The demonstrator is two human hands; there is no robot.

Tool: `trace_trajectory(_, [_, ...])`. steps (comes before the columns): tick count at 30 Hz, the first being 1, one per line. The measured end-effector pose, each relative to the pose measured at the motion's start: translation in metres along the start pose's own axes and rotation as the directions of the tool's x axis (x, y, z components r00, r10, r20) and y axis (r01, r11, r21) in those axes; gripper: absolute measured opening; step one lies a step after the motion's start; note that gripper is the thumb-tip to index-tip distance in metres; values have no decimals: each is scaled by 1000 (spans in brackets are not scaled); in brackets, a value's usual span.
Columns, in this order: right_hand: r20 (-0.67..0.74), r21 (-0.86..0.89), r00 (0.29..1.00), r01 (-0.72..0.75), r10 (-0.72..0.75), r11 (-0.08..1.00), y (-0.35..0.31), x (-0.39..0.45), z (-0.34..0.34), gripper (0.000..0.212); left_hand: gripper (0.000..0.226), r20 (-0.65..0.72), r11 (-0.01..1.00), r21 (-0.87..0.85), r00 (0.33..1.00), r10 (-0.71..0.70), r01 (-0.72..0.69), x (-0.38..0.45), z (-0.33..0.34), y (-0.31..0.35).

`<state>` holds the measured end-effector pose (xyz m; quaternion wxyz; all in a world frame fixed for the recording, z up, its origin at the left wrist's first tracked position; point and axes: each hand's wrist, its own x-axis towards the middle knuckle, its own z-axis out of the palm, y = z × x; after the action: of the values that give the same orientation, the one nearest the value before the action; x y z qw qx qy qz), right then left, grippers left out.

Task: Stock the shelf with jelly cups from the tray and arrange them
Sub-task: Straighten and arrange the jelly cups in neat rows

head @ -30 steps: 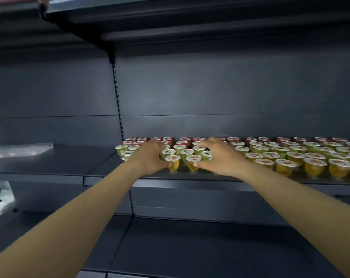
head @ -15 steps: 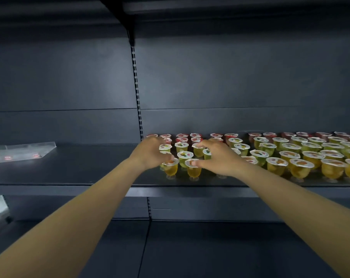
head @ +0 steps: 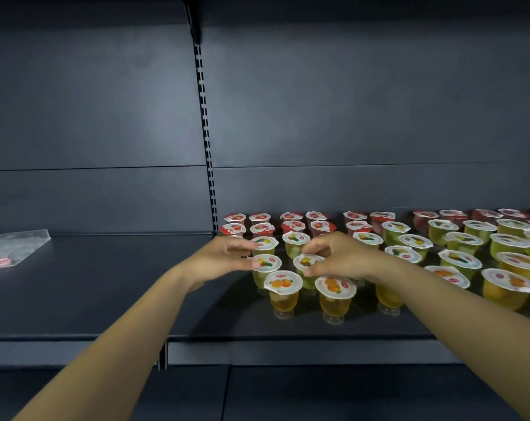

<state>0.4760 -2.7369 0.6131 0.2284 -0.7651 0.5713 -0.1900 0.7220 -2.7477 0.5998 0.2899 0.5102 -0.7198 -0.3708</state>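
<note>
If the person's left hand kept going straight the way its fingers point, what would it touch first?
Probably the green jelly cup right at its fingertips. The left hand points rightward across the shelf, and its fingers already seem to reach that cup's lid edge, though depth is hard to judge.

Shop: slotted shelving (head: 75,284), rowed jelly cups (head: 458,259)

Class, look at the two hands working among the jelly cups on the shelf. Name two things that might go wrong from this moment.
1. The jelly cups stand on narrow stems, packed closely; the right hand pinching a green cup could knock a neighbour over.
2. The orange cups stand in the front row, nearest the shelf edge; a forearm brushing them might send one off.
</note>
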Motion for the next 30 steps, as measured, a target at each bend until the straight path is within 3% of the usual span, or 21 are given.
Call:
trace_trajectory(9, [15,-20,1000,-22,22,1000,2,13,0,49,49,73,968,-250,997,29,-10,13,8,-32])
trace_trajectory(13, [13,18,998,-55,54,998,4,14,1,48,37,76,930,-364,994,81,-48,13,16,-44])
trace_trajectory(23, [31,63,997,-75,73,995,-1,13,0,45,50,68,946,-304,987,142,-115,19,22,-49])
trace_trajectory(30, [21,103,996,-84,82,991,-3,12,3,42,45,42,953,-270,987,153,-136,12,21,-48])
